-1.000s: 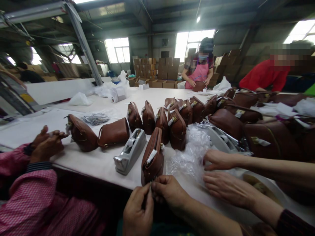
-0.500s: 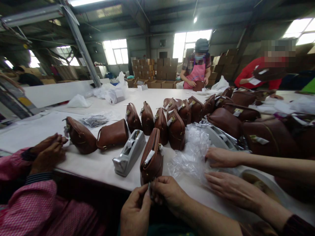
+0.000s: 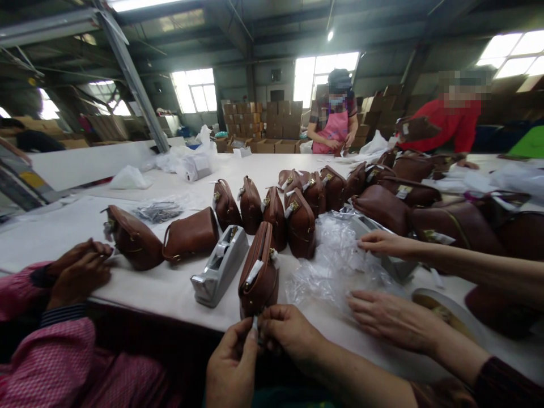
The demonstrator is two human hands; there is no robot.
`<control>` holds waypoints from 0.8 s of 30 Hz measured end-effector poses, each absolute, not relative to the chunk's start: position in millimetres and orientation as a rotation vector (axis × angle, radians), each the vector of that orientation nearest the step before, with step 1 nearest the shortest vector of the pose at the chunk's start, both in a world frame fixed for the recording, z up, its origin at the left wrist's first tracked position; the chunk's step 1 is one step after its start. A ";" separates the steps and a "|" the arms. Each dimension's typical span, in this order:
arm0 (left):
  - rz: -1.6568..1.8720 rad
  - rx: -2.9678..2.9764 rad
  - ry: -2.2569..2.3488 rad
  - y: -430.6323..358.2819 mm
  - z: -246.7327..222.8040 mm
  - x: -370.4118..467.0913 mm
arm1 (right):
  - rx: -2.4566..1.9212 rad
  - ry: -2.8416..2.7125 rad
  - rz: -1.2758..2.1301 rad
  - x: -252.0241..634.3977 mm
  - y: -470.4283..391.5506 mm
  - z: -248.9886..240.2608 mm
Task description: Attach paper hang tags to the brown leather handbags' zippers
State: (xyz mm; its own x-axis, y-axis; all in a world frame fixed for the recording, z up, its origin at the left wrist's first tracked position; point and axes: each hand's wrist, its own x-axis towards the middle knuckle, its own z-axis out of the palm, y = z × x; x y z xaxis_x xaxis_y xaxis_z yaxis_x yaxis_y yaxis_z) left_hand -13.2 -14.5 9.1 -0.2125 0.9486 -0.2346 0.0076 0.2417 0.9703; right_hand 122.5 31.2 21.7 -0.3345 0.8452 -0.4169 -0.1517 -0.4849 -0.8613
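Note:
A brown leather bag (image 3: 258,272) stands upright at the table's front edge, a white-wrapped piece on its zip side. Just below it, my left hand (image 3: 233,357) pinches a small pale strip (image 3: 255,324) between thumb and forefinger. My right hand (image 3: 293,331) meets it there with fingers pressed together; what they grip is too small and hidden to name. To the left of the bag is a grey tape dispenser (image 3: 219,266). Crumpled clear plastic (image 3: 335,266) lies to its right.
A co-worker's hands (image 3: 80,272) are at the left edge near another bag (image 3: 134,238); another co-worker's hands (image 3: 391,317) reach in from the right. Several brown bags (image 3: 276,218) stand behind. A second dispenser (image 3: 397,266) and a tape roll (image 3: 442,309) are at right.
The right-hand co-worker's upper hand has lifted off the plastic, near the second dispenser. My hands stay pinched at the bag's base. The view has shifted slightly.

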 end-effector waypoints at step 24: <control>1.259 0.582 1.408 -19.7 -11.0 -9.1 | -1.539 -1.854 0.413 245.4 -35.5 -10.5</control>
State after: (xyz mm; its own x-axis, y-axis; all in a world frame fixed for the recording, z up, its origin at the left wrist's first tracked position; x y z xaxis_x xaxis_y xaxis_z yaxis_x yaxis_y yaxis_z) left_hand -9.1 -19.7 -11.0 -0.2736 0.8778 -0.3932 -0.2929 0.3133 0.9034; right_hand 245.4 -35.5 -10.5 -0.0669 0.9521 0.2983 0.7352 0.2491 -0.6304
